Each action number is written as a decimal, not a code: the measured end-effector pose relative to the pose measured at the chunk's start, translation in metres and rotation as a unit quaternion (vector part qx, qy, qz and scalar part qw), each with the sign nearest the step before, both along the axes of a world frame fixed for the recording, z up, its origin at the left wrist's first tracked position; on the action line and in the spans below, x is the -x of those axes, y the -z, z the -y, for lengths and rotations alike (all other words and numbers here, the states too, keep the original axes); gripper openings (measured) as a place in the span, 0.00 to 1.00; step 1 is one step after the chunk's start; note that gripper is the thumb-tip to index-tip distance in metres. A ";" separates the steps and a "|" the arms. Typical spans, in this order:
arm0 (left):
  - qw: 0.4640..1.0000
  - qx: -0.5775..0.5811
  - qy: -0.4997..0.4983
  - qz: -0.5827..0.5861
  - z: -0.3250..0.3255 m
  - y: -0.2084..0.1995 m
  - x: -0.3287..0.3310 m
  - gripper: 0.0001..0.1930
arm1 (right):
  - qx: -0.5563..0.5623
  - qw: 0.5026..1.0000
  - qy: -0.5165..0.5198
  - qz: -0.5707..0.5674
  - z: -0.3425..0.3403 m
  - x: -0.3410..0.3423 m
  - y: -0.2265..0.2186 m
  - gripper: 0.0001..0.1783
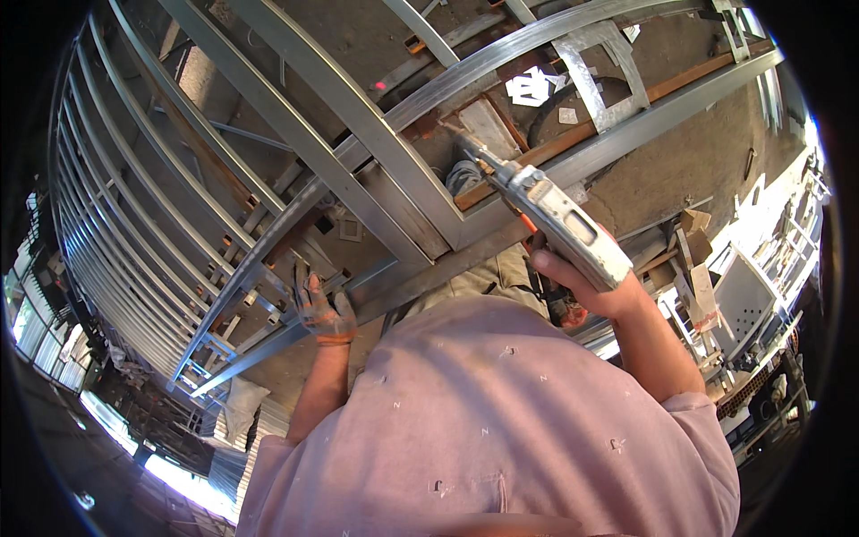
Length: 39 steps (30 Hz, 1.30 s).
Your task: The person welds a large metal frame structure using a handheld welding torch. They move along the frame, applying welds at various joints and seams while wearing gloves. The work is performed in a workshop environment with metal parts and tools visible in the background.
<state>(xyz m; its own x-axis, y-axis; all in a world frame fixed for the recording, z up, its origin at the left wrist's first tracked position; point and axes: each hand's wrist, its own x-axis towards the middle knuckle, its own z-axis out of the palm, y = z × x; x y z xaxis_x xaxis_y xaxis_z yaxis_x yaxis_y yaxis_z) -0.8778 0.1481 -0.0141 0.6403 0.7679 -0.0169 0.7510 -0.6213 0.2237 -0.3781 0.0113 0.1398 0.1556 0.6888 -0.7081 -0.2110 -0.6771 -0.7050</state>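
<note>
The right hand [582,286] grips a power tool [550,219] against the metal frame [394,170]; the gloved left hand [324,309] clamps the frame's rail. An angled tip could skid off.

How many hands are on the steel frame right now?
1: the gloved left hand grips the steel frame low on the left. The right hand holds the power tool instead.
</note>
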 end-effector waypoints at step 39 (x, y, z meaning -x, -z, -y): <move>0.844 0.287 0.441 0.098 0.036 -0.074 -0.143 0.24 | -0.107 0.916 0.359 0.144 0.116 0.283 0.018 0.20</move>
<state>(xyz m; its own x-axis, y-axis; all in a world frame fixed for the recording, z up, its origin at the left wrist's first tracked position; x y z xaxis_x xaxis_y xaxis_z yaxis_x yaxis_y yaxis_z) -0.7352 0.1124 0.0598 0.9927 -0.1089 -0.0522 -0.0340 -0.6665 0.7448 -0.6612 -0.1045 0.1221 0.7817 0.4545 -0.4270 -0.3318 -0.2767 -0.9019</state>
